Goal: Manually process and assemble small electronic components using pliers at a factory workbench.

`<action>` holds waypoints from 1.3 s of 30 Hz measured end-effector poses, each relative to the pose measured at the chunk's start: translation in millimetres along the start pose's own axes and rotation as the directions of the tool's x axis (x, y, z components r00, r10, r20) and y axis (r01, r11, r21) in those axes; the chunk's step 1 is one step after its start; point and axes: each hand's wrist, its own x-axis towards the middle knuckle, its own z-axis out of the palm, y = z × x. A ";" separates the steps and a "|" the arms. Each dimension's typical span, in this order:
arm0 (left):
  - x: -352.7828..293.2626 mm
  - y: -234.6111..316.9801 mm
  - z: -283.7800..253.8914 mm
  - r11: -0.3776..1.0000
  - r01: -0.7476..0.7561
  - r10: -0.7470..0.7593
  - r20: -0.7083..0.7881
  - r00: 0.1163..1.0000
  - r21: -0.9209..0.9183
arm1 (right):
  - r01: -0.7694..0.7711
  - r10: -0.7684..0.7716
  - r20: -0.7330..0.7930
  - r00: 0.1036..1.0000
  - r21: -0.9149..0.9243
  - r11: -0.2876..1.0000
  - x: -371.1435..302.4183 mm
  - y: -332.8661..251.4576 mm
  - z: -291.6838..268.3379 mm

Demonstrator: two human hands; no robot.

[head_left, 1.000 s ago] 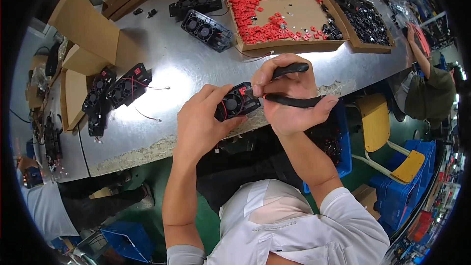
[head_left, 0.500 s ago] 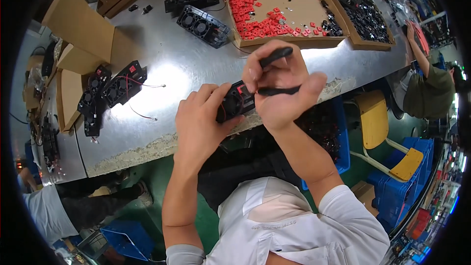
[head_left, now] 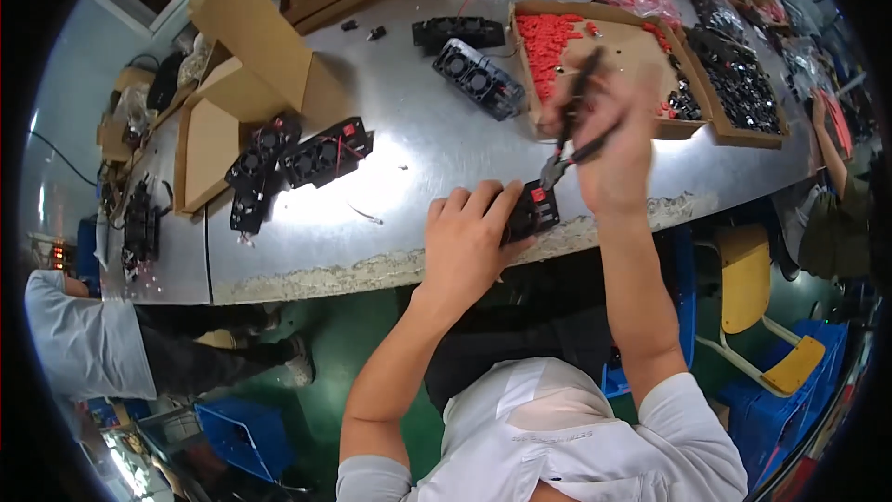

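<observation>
At the table's front edge, my left hand [head_left: 467, 242] has its fingers curled over a black fan unit [head_left: 539, 214] with a small red piece on top, pressing it to the metal surface. My right hand [head_left: 621, 125], blurred by motion, grips a pair of pliers [head_left: 555, 170] with black handles and a grey metal head. The handles are spread apart, and the jaws point down beside the unit's upper right corner, near the red piece. Whether the jaws touch it, I cannot tell. Part of the unit lies hidden under my left hand.
Left on the table lie more fan units [head_left: 325, 153] beside an upright cardboard box [head_left: 265, 46]. Farther back rest a clear-topped fan unit [head_left: 478, 79] and a cardboard tray [head_left: 688, 128] of red pieces. Another tray [head_left: 751, 138] holds black parts. A yellow chair [head_left: 743, 279] stands right.
The pliers have swung from pointing left to jaws-down with their metal head now showing. My left hand still holds the fan unit. The whole view has shifted, moving the scene rightward.
</observation>
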 end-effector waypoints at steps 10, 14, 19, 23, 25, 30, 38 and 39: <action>14.3 -52.1 -46.4 0.992 0.121 -0.124 0.097 0.988 0.032 | 0.703 -0.036 0.708 0.706 -0.693 0.159 -36.5 -4.1 -120.4; 12.3 -105.2 -77.7 0.883 0.187 -0.168 -0.082 0.982 0.430 | 0.714 0.090 0.710 0.698 -0.700 -0.010 -38.5 -17.6 -159.7; 7.6 -102.1 -85.1 0.861 0.315 -0.218 -0.272 0.937 0.398 | 0.721 0.166 0.706 0.688 -0.690 -0.053 -37.0 -40.5 -189.4; 0.5 -94.8 -72.8 0.940 0.187 -0.122 -0.229 0.966 0.284 | 0.720 0.210 0.706 0.677 -0.694 0.012 -34.3 -49.0 -183.9; 2.6 -89.5 -67.8 0.960 0.153 -0.116 -0.164 0.980 0.236 | 0.704 0.244 0.689 0.682 -0.709 0.034 -34.2 -51.8 -176.3; 43.1 -60.0 -46.9 0.933 0.040 -0.058 -0.041 0.997 -0.357 | 0.591 0.060 0.614 0.787 -0.777 0.216 -31.7 -46.3 -156.7; 95.7 0.0 -25.8 0.043 0.336 0.001 0.337 0.942 -0.941 | 0.617 -0.194 0.671 0.716 -0.478 0.625 13.4 -48.6 -59.0; 102.9 -19.9 -26.4 0.267 0.277 -0.016 0.283 0.959 -0.923 | 0.565 -0.134 0.614 0.777 -0.589 0.577 28.9 -50.4 -62.3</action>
